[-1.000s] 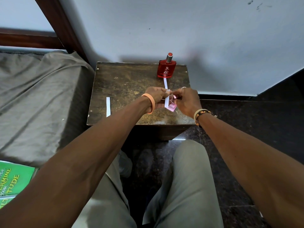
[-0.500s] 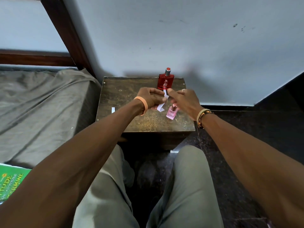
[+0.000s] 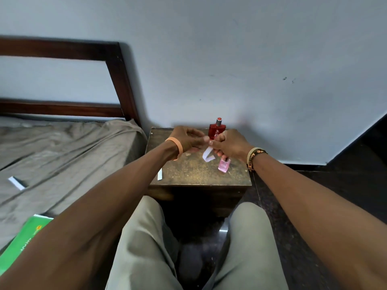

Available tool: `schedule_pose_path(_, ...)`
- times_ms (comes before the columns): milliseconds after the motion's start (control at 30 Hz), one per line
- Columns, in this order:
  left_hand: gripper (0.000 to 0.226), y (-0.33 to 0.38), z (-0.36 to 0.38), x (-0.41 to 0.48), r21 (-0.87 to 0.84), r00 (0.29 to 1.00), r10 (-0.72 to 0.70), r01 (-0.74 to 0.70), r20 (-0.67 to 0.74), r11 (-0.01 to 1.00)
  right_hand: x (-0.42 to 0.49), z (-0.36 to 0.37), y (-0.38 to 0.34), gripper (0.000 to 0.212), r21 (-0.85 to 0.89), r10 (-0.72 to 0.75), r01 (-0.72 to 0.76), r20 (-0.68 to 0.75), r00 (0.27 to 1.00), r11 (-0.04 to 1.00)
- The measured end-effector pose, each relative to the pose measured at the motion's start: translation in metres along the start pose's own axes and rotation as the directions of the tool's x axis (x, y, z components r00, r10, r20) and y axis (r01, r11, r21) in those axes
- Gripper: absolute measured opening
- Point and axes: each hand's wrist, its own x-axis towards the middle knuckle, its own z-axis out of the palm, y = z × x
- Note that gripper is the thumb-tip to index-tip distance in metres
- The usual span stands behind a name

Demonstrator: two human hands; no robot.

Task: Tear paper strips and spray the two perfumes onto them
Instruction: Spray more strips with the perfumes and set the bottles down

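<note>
My left hand (image 3: 184,141) and my right hand (image 3: 230,144) meet fingertip to fingertip above the counter (image 3: 194,174), and between them they pinch the upper end of a white paper strip (image 3: 208,156). The left hand's fingers are curled, with thumb and forefinger closed on the paper from its side. The right hand grasps it the same way, thumb against forefinger, its other fingers folded under. Below the pinch the strip hangs free and bends into a V, its lower fold low over the counter; I cannot tell whether it touches the wood. The pink perfume bottle (image 3: 224,165) stands upright on the counter just under my right hand. Its cap sits behind my lowest curled fingers, and whether they touch it is not clear. The red perfume bottle (image 3: 217,130) stands just beyond both hands, partly behind my fingertips, close to the wall (image 3: 230,59). A second strip (image 3: 160,174) lies flat on the counter's edge below my left wrist, well apart from the one I hold. Farther out past my left forearm, a third strip (image 3: 16,183) lies on the grey sheet of the bed (image 3: 62,155). A green book (image 3: 21,243) lies near my left elbow. An orange wristband (image 3: 178,148) circles my left wrist, and woven bracelets (image 3: 254,156) circle the right.
</note>
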Motion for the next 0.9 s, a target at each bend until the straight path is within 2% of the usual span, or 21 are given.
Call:
schedule_pose_path(67, 0.037, 0.0, -0.011, 0.0, -0.017, 0.993, 0.003, -0.005, -0.119, 1.0, -0.009, -0.003, -0.015, 0.028, -0.127, -0.028, 0.03, 0.019, 0.999, 0.991)
schedule_pose_path(100, 0.037, 0.0, -0.017, 0.0, -0.039, 0.982, -0.009, 0.002, -0.187, 0.999, -0.015, -0.007, -0.025, 0.028, -0.084, -0.043, 0.047, 0.05, 0.998, 0.995)
schedule_pose_path(133, 0.035, 0.0, -0.023, 0.0, -0.069, 0.968, -0.029, 0.012, -0.251, 0.998, -0.019, -0.013, -0.034, 0.028, 0.061, -0.057, 0.049, 0.126, 0.99, 0.997)
schedule_pose_path(167, 0.031, 0.001, -0.028, 0.0, -0.093, 0.95, -0.052, 0.025, -0.306, 0.995, -0.024, -0.019, -0.047, 0.027, 0.3, -0.087, 0.014, 0.231, 0.969, 0.954)
schedule_pose_path(200, 0.028, 0.001, -0.034, 0.001, -0.109, 0.932, -0.073, 0.036, -0.355, 0.993, -0.03, -0.023, -0.057, 0.023, 0.509, -0.123, -0.073, 0.341, 0.932, 0.858)
schedule_pose_path(233, 0.027, 0.002, -0.038, 0.0, -0.124, 0.916, -0.088, 0.042, -0.392, 0.991, -0.034, -0.025, -0.063, 0.017, 0.573, -0.142, -0.103, 0.366, 0.92, 0.813)
schedule_pose_path(267, 0.026, 0.003, -0.041, -0.002, -0.144, 0.904, -0.104, 0.047, -0.415, 0.988, -0.032, -0.023, -0.067, 0.013, 0.505, -0.081, -0.106, 0.335, 0.939, 0.857)
schedule_pose_path(300, 0.024, 0.004, -0.042, -0.004, -0.164, 0.896, -0.119, 0.052, -0.429, 0.985, -0.032, -0.018, -0.068, 0.015, 0.278, -0.005, -0.073, 0.268, 0.963, 0.958)
schedule_pose_path(333, 0.022, 0.006, -0.044, -0.006, -0.179, 0.892, -0.129, 0.056, -0.434, 0.982, -0.036, -0.014, -0.071, 0.019, 0.047, 0.033, -0.042, 0.177, 0.984, 0.998)
schedule_pose_path(367, 0.021, 0.007, -0.044, -0.007, -0.191, 0.893, -0.138, 0.06, -0.429, 0.98, -0.036, -0.012, -0.07, 0.022, -0.002, 0.029, -0.029, 0.166, 0.986, 1.0)
schedule_pose_path(400, 0.019, 0.009, -0.044, -0.007, -0.205, 0.899, -0.144, 0.062, -0.414, 0.977, -0.037, -0.012, -0.073, 0.022, 0.08, -0.002, -0.014, 0.191, 0.982, 0.997)
schedule_pose_path(467, 0.017, 0.011, -0.044, -0.01, -0.226, 0.916, -0.145, 0.061, -0.374, 0.972, -0.038, -0.014, -0.081, 0.018, 0.429, -0.026, -0.112, 0.303, 0.953, 0.897)
schedule_pose_path(500, 0.016, 0.011, -0.043, -0.012, -0.227, 0.921, -0.144, 0.063, -0.361, 0.972, -0.038, -0.014, -0.082, 0.017, 0.457, -0.022, -0.132, 0.316, 0.948, 0.88)
schedule_pose_path(567, 0.015, 0.01, -0.041, -0.013, -0.228, 0.925, -0.15, 0.071, -0.349, 0.971, -0.038, -0.014, -0.078, 0.02, 0.145, 0.059, -0.093, 0.221, 0.973, 0.985)
schedule_pose_path(600, 0.015, 0.009, -0.041, -0.014, -0.232, 0.928, -0.151, 0.073, -0.34, 0.97, -0.039, -0.011, -0.074, 0.022, 0.078, 0.069, -0.089, 0.228, 0.971, 0.993)
schedule_pose_path(667, 0.015, 0.009, -0.04, -0.015, -0.231, 0.936, -0.152, 0.079, -0.318, 0.97, -0.039, -0.01, -0.071, 0.022, 0.24, 0.086, -0.165, 0.309, 0.947, 0.957)
schedule_pose_path(700, 0.015, 0.007, -0.04, -0.015, -0.219, 0.938, -0.153, 0.086, -0.311, 0.972, -0.037, -0.01, -0.071, 0.019, 0.219, 0.111, -0.177, 0.285, 0.952, 0.959)
schedule_pose_path(767, 0.014, 0.002, -0.039, -0.014, -0.196, 0.94, -0.159, 0.102, -0.303, 0.975, -0.037, -0.008, -0.067, 0.022, -0.027, 0.157, -0.155, 0.144, 0.977, 0.988)
schedule_pose_path(900, 0.011, 0.001, -0.036, -0.014, -0.173, 0.948, -0.175, 0.132, -0.264, 0.976, -0.03, -0.003, -0.06, 0.023, -0.02, 0.094, -0.093, 0.056, 0.994, 0.995)
